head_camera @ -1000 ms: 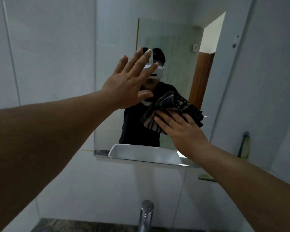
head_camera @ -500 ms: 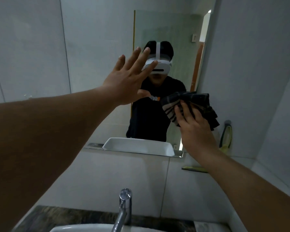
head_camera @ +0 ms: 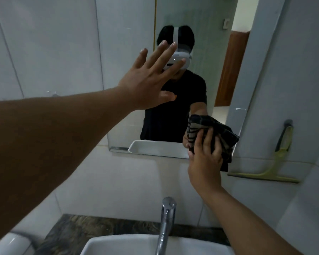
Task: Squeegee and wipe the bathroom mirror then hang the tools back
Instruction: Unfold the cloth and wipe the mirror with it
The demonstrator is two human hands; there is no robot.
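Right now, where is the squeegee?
In the head view, the squeegee hangs on the tiled wall at the right, just right of the mirror's lower corner and the cloth.

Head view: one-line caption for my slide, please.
Right hand wipes the mirror's lower right corner with a dark checked cloth; squeegee hangs alongside.

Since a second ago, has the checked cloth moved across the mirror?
Yes. The right hand has carried the checked cloth down to the mirror's lower right corner, over its bottom edge; earlier it sat higher on the glass.
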